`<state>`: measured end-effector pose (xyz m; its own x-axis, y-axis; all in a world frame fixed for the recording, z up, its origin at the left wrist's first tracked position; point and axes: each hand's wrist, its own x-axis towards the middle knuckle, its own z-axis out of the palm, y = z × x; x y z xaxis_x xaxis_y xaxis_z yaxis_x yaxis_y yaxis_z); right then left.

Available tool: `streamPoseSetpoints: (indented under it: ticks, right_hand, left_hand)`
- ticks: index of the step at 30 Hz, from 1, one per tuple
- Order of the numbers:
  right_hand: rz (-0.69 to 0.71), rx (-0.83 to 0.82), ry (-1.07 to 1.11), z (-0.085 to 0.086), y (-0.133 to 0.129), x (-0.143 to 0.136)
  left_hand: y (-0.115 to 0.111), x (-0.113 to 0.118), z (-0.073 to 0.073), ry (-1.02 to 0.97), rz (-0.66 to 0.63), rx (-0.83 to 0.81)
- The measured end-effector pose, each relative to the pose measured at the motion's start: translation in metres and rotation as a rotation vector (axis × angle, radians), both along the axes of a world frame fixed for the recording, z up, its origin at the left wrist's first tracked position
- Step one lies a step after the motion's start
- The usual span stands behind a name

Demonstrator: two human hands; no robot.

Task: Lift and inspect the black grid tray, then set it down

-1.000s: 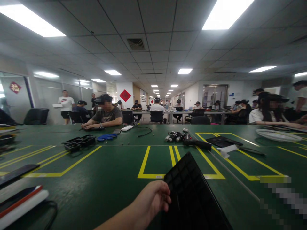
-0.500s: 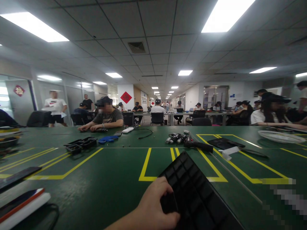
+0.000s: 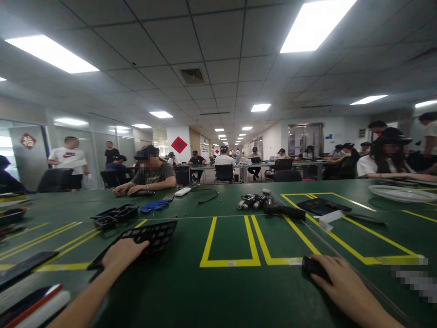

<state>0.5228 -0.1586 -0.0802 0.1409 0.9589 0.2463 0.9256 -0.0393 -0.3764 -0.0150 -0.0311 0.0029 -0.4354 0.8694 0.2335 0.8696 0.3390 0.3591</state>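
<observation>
At the left of the table, my left hand (image 3: 124, 253) is closed on a flat black gridded tray (image 3: 160, 234), its face divided into rows of squares. The tray is tilted, and part of it is behind my hand and wrist. On the right, my right hand (image 3: 336, 275) is closed around a small dark rounded object (image 3: 312, 268), shaped like a computer mouse. This object is by the lower end of a yellow tape line, and my fingers hide part of it.
On the green table (image 3: 205, 296) lie black bins (image 3: 114, 214), blue gloves (image 3: 155, 206), a dark handled tool (image 3: 283, 208) beside metal parts, a black flat piece (image 3: 322, 206) and a white round tray (image 3: 401, 193). A person (image 3: 153, 171) sits across the table.
The black gridded tray has moved from the centre front to the left with my left hand. My right hand has come into view at the right, holding the dark rounded object.
</observation>
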Motion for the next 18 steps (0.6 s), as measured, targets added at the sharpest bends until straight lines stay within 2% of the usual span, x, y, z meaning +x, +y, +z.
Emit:
streamPoseSetpoints:
  ticks: [2, 4, 7, 10, 12, 15, 18]
  right_hand:
    - [-0.005, 0.021, -0.022, 0.0, -0.001, -0.002]
    - [-0.011, 0.022, -0.024, 0.001, -0.002, -0.003]
    - [-0.024, 0.005, -0.017, 0.003, -0.004, -0.004]
    - [-0.028, -0.008, -0.011, 0.004, -0.005, -0.005]
    - [-0.033, -0.002, -0.006, 0.003, -0.004, -0.004]
    - [-0.044, 0.037, 0.006, 0.001, -0.003, -0.003]
    - [-0.055, 0.077, 0.036, -0.002, -0.001, -0.001]
  left_hand:
    - [-0.002, -0.003, -0.002, 0.002, 0.04, -0.104]
    - [-0.004, 0.0, 0.0, 0.048, 0.026, -0.142]
    - [-0.004, 0.012, 0.004, 0.155, -0.047, -0.076]
    - [-0.004, 0.039, 0.0, 0.207, -0.205, 0.011]
    - [-0.007, 0.064, -0.01, 0.213, -0.354, 0.051]
    - [-0.014, 0.096, -0.035, 0.156, -0.602, 0.085]
    - [-0.017, 0.109, -0.057, 0.052, -0.715, -0.008]
